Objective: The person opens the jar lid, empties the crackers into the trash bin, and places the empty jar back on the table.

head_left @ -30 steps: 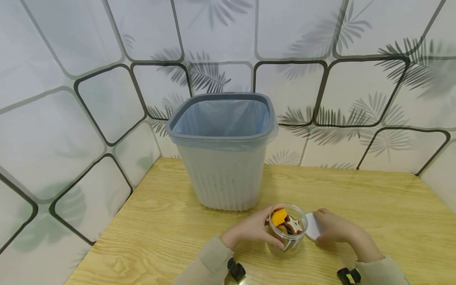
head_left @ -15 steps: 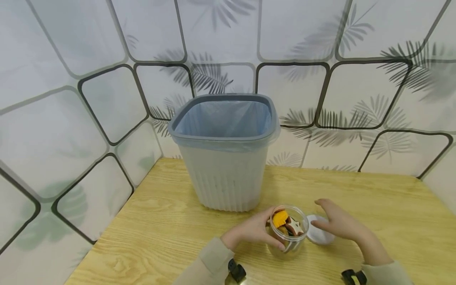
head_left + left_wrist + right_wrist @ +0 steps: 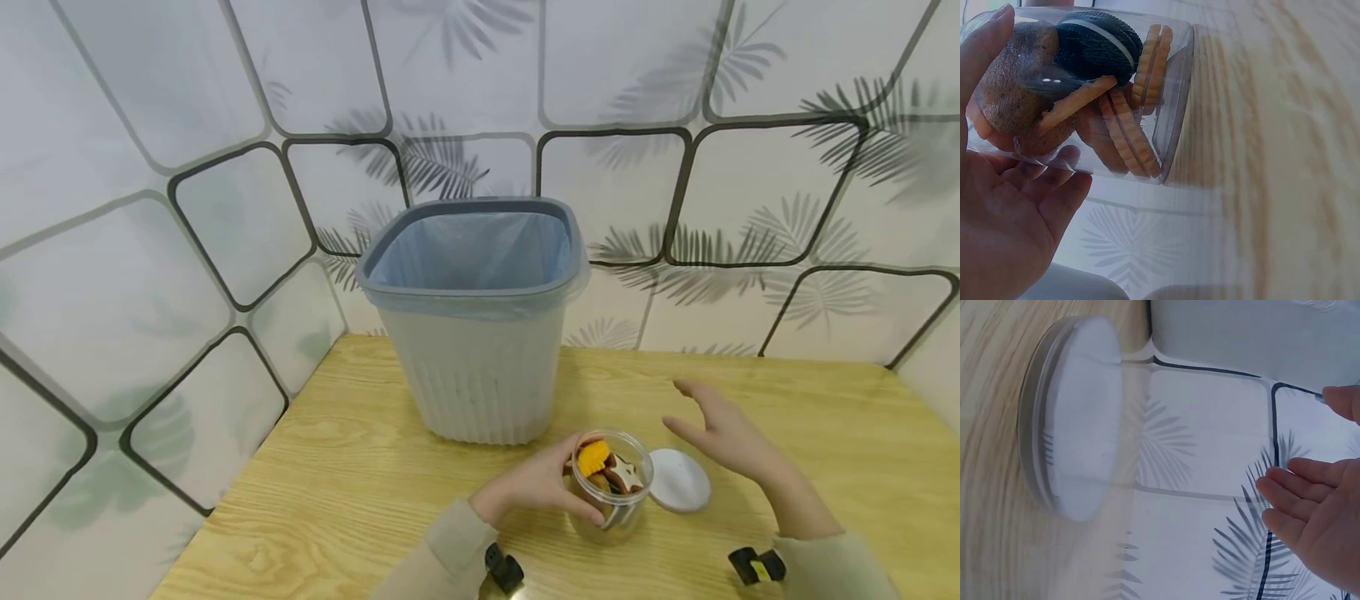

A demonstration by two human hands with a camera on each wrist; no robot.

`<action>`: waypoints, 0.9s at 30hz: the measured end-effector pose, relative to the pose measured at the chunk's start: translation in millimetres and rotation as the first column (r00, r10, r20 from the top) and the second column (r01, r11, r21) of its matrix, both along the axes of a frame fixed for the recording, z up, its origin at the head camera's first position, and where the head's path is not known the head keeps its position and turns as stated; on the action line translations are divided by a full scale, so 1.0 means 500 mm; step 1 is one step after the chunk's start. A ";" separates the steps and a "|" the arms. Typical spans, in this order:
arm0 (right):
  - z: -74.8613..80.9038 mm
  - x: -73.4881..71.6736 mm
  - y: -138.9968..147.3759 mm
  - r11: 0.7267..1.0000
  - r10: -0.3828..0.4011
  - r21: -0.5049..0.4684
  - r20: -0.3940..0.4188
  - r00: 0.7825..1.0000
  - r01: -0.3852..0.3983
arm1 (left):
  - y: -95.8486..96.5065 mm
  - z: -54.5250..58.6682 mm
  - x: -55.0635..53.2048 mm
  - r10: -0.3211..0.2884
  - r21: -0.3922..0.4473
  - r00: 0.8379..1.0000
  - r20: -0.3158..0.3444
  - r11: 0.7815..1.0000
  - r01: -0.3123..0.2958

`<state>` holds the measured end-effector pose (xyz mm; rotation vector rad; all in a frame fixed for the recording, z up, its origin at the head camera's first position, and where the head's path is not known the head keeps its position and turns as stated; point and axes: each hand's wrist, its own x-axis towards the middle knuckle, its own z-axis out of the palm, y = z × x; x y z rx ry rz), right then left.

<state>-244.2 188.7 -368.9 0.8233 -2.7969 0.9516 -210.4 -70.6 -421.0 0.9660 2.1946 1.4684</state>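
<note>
My left hand (image 3: pixel 542 482) grips a clear jar (image 3: pixel 611 508) on the table, its thumb and fingers around the side below the rim. The jar has no lid on and holds several cookies: an orange piece (image 3: pixel 592 457) and a star-shaped cookie (image 3: pixel 625 475) on top, and a dark sandwich cookie (image 3: pixel 1100 42) and ridged sandwich cookies (image 3: pixel 1127 134) lower down, seen through the wall in the left wrist view. A white round lid (image 3: pixel 678 481) lies flat on the table just right of the jar. Above and right of it, my right hand (image 3: pixel 723 427) is raised, fingers spread, holding nothing.
A light grey trash bin (image 3: pixel 480 367) with a grey-blue rim and a blue liner bag stands behind the jar, left of it. Patterned wall covering closes off the back and left sides of the wooden table (image 3: pixel 315 492).
My right hand has let go of the lid, which now lies flat beside the jar, and has moved up and to the right. My left hand keeps its grip on the jar.
</note>
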 end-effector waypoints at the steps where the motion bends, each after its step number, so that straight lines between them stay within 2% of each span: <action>1: 0.001 -0.004 -0.001 1.000 0.005 -0.004 -0.003 1.000 -0.005 | 0.000 -0.001 0.000 0.006 0.001 1.000 0.000 1.000 -0.006; 7: 0.011 -0.027 -0.008 0.999 0.023 -0.025 -0.002 1.000 -0.023 | -0.001 -0.001 -0.002 0.007 0.007 1.000 -0.003 1.000 -0.007; 14: 0.033 -0.054 -0.021 0.997 0.039 -0.072 0.094 0.995 -0.032 | -0.002 -0.003 -0.002 0.007 -0.008 1.000 0.003 1.000 -0.007; 21: 0.079 -0.083 -0.045 0.984 0.097 -0.165 0.165 0.982 -0.070 | 0.000 -0.005 -0.002 -0.011 0.010 1.000 0.004 1.000 0.011; 27: 0.132 -0.107 -0.072 0.970 0.097 -0.236 0.185 0.978 -0.052 | -0.002 -0.004 -0.002 0.003 0.002 1.000 0.000 1.000 -0.003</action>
